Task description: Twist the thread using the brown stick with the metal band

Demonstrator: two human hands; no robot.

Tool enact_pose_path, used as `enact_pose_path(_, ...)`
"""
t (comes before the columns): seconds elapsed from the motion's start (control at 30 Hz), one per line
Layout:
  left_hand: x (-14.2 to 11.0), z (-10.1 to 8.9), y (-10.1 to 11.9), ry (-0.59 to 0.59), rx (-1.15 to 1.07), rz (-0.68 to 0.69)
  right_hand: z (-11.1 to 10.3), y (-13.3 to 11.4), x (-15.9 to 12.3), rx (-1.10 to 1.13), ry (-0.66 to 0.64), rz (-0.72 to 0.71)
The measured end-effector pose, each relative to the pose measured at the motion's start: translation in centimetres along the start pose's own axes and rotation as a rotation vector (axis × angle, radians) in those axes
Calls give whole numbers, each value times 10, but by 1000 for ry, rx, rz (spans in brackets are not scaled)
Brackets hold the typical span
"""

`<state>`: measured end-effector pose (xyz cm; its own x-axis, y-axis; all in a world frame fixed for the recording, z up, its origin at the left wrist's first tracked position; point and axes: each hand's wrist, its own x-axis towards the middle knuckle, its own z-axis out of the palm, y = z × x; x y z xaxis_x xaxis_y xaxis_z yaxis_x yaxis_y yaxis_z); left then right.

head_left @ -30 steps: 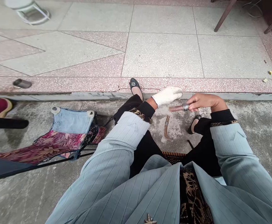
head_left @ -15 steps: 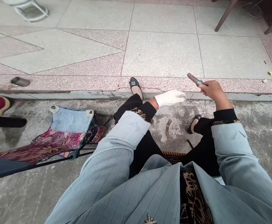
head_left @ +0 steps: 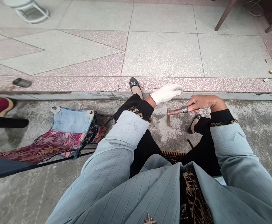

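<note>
My right hand (head_left: pixel 198 103), bare, is closed around the wound end of a brown stick (head_left: pixel 176 111). Grey wire (head_left: pixel 184 109) is coiled on that stick close to my fingertips. The stick points left, over a curved brown tool (head_left: pixel 169 119) standing or lying on the concrete; which of the two I cannot tell. My left hand (head_left: pixel 167 93) wears a white knit glove, its fingers bent and pressed together above and left of the coil. A very fine strand seems to run between the gloved fingertips and the coil.
A terrazzo step edge (head_left: pixel 98 95) runs across in front of my feet. At left stand a folding chair (head_left: pixel 68 124) with floral cloth and another person's red shoe (head_left: pixel 0 107). A dark cylinder (head_left: pixel 22 82) lies on the step, a white stool (head_left: pixel 33 14) behind it.
My right hand has come down and left with the stick, which now points left over the curved tool. My gloved left hand has shifted slightly up and left.
</note>
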<state>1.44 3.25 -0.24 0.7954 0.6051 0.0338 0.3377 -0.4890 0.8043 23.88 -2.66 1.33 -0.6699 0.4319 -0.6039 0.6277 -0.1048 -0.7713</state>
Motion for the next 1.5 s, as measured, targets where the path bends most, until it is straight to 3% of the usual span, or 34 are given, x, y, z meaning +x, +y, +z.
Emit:
enact_pose_path(0.1, 3, 1, -4, 9, 39, 0, 0, -7, -5, 28, 41, -44)
enact_pose_path(0.2, 7, 5, -9, -9, 77, -13, 0, -11, -15, 69, 193, -103)
enact_pose_path(0.4, 5, 25, -7, -180, -64, -72, -6, -5, -33, 155, 897, -188)
enact_pose_path(0.47, 2, 30, -1, -220, -103, -72, -12, 4, -32, 160, 1095, -125)
enact_pose_path(0.57, -2, 30, 7, -259, -145, -65, -22, 19, -29, 64, 1274, 114)
enact_pose_path(0.63, -3, 26, 10, -271, -162, -42, -27, 26, -27, -65, 1260, 295)
enact_pose_path(0.7, -4, 21, 10, -262, -186, -10, -29, 27, -26, -191, 1163, 432)
enact_pose_path(0.83, -6, 11, 9, -208, -231, 12, -26, 20, -22, -364, 831, 549)
enact_pose_path(0.9, -8, 6, 8, -144, -256, -3, -21, 16, -18, -354, 595, 498)
enact_pose_path(0.97, -9, 2, 9, -59, -276, -25, -15, 11, -13, -282, 389, 346)
enact_pose_path(1.1, -9, -2, 11, 46, -261, -54, -1, -1, -2, -212, 225, 99)
enact_pose_path(1.2, -7, -3, 9, 89, -187, -61, 3, -10, -1, -193, 200, 53)
enact_pose_path(1.33, -2, -2, 0, 146, -52, -96, 1, -12, -21, -126, 238, -35)
enact_pose_path(1.4, 0, 2, -2, 100, -47, -124, -1, -9, -33, 51, 402, -154)
enact_pose_path(1.5, -1, 12, 0, -96, -123, -126, -3, -2, -42, 257, 826, -239)
